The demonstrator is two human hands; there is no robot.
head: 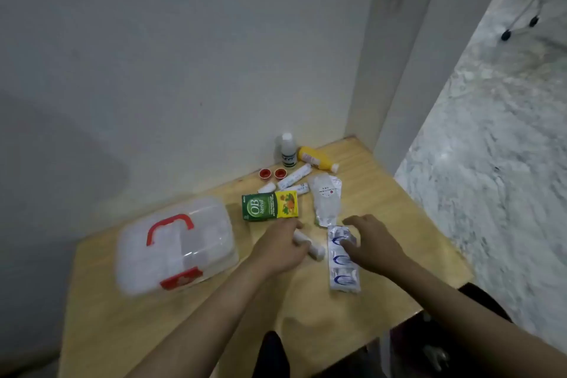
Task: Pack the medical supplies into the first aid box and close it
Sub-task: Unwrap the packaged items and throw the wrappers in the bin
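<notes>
A white roll (310,246) is being held by the curled fingers of the left hand (283,247). A strip of sealed packets (343,261) is being touched by the spread fingers of the right hand (372,242). The closed first aid box (175,247) is lying left on the counter (399,224); its contents are blurred. A green box (270,205) and bottles (290,152) are lying farther.
</notes>
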